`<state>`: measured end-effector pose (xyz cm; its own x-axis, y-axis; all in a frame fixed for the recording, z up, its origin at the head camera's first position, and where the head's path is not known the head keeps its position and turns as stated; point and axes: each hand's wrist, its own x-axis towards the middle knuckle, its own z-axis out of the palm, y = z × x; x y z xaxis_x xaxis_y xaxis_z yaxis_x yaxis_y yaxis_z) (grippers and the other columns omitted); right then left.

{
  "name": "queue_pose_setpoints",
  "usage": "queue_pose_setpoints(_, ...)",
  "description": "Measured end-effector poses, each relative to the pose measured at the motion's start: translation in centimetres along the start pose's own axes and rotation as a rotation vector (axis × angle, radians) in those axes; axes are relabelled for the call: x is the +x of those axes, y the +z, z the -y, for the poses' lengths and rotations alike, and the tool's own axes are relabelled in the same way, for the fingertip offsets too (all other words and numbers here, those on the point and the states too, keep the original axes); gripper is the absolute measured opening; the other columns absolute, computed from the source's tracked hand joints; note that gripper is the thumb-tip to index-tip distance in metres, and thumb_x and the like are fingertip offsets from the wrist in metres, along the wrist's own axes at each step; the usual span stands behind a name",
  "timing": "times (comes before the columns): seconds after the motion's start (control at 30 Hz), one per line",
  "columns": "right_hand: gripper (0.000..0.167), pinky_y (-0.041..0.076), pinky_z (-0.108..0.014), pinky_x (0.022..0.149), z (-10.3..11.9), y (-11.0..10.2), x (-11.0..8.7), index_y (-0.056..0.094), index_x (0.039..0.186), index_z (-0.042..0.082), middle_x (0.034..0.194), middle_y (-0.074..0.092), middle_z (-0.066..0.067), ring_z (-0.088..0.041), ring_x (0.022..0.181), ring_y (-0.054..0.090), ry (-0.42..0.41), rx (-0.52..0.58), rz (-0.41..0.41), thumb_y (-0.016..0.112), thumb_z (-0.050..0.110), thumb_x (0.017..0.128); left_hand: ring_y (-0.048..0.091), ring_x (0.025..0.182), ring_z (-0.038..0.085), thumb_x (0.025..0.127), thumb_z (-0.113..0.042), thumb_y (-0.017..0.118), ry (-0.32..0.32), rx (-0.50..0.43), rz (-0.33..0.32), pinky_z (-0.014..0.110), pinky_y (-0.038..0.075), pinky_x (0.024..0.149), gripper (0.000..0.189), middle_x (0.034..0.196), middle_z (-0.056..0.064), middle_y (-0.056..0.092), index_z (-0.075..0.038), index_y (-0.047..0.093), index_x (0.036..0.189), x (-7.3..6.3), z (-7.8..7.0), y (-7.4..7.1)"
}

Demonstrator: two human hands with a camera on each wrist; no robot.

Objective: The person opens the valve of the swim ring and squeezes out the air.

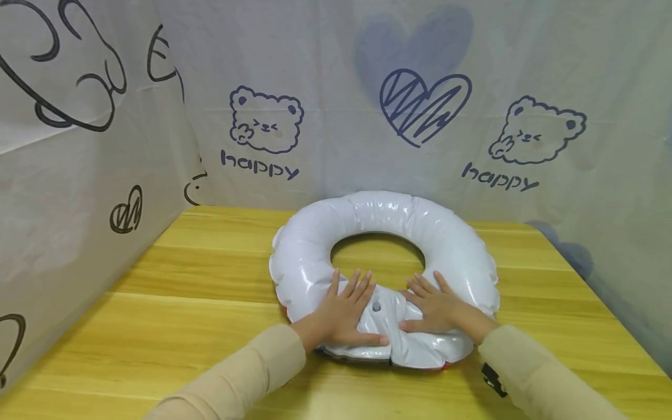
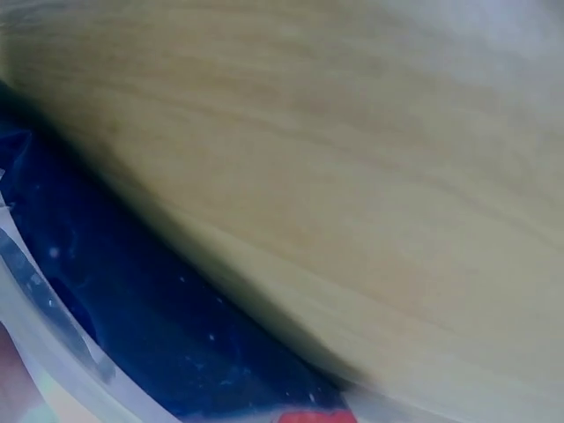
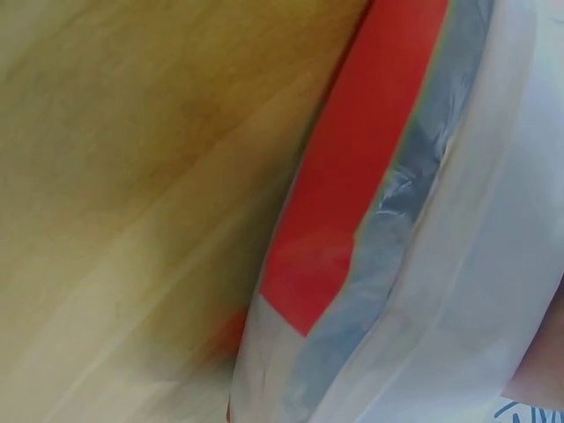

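A white inflatable swim ring (image 1: 315, 233) lies flat on the wooden table, its near part creased and partly sunken. A small clear valve (image 1: 376, 306) shows on top of that near part, between the two hands. My left hand (image 1: 346, 315) presses on the ring left of the valve, fingers straight and spread. To the right of it, my right hand (image 1: 433, 306) also presses down with fingers extended. The left wrist view catches a dark blue underside (image 2: 159, 291) of the ring, and the right wrist view a red patch (image 3: 352, 176) along its edge.
The yellow wood-grain table (image 1: 210, 291) spreads around the ring. A white cloth backdrop (image 1: 336, 146) with drawn hearts and bears hangs behind, and another cloth wall (image 1: 68, 169) runs along the left. A black object (image 1: 493, 379) shows under the right sleeve.
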<state>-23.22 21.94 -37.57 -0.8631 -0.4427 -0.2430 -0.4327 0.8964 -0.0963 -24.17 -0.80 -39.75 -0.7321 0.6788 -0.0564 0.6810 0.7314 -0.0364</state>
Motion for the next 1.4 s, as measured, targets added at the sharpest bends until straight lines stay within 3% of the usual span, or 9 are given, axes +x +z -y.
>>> queue_pose_setpoints(0.3, 0.078, -0.004, -0.06, 0.11, 0.1, -0.3, 0.0, 0.039, 0.14, 0.002, 0.15, 0.025, -0.023, -0.041, 0.141, 0.013, 0.003, -0.004, -0.026, 0.048, 0.059, 0.087, -0.005, 0.145, 0.027, 0.08, -0.079, 0.032, -0.007, 0.025, 0.042, 0.058, -0.007, 0.112, 0.103, 0.158, 0.008, -0.001, -0.009, 0.005, 0.15, -0.1, 0.0, 0.4)
queue_pose_setpoints(0.93, 0.079, -0.003, -0.06, 0.111, 0.8, -1.1, -0.2, 0.042, 0.138, 0.001, 0.148, 0.027, -0.026, -0.042, 0.14, 0.017, 0.016, 0.009, -0.066, 0.049, 0.06, 0.086, 0.0, 0.146, 0.022, 0.078, -0.082, 0.026, -0.034, 0.132, 0.107, 0.053, -0.004, 0.114, 0.102, 0.158, 0.005, 0.004, -0.009, 0.014, 0.149, 0.0, -0.3, 0.7)
queue_pose_setpoints(1.4, 0.08, 0.0, -0.061, 0.11, 1.1, -1.1, 0.1, 0.043, 0.137, 0.002, 0.147, 0.03, -0.026, -0.041, 0.14, 0.019, 0.022, -0.044, -0.095, 0.049, 0.062, 0.084, 0.0, 0.146, 0.02, 0.078, -0.083, 0.023, -0.039, 0.188, 0.153, 0.051, -0.005, 0.115, 0.101, 0.158, 0.002, 0.005, -0.012, 0.013, 0.15, 0.1, -0.5, 0.6)
